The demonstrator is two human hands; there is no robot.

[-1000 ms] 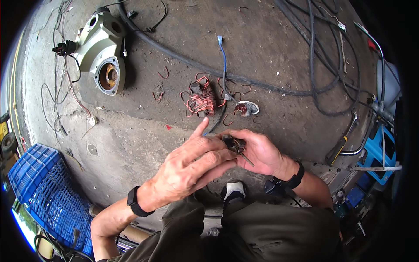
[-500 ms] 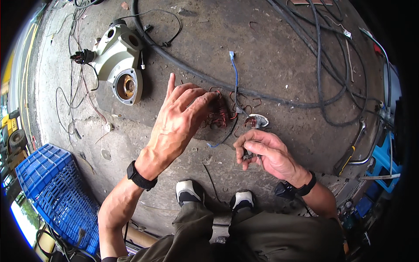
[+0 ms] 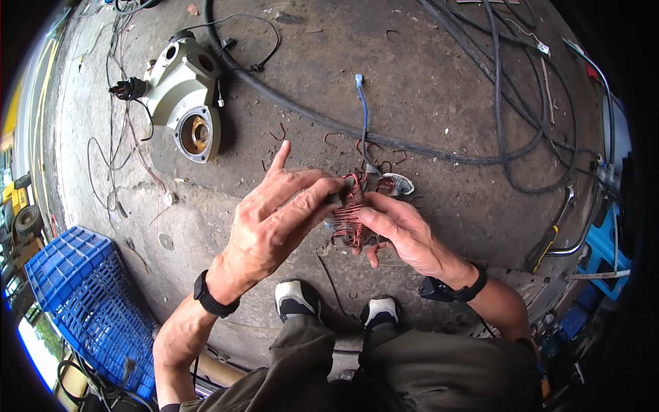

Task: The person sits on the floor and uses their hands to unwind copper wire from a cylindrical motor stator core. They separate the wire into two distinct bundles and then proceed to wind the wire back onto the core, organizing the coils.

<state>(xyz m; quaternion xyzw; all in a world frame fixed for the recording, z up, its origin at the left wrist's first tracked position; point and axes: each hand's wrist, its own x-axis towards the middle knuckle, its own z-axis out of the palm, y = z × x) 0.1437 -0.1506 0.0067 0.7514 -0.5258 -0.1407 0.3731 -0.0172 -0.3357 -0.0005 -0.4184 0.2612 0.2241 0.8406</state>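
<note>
head view: two bare hands hold a bundle of red wire (image 3: 349,218) over the middle of the floor (image 3: 425,82), near the edge by the person's shoes (image 3: 296,298). the left hand (image 3: 259,221) has its grip pinched on the bundle's dark top end, with one finger sticking up. the right hand (image 3: 406,233) has its grip closed on the other side, thumb pressed on the wires. a small white-rimmed piece (image 3: 405,184) lies just past the right hand. near it is a blue wire (image 3: 364,106). bent red bits (image 3: 278,133) lie past the left hand. a pale metal case (image 3: 175,89) sits toward the floor's far left corner. a thick black cable (image 3: 296,110) runs past it. a blue crate (image 3: 72,264) stands by the floor's near left corner.
</note>
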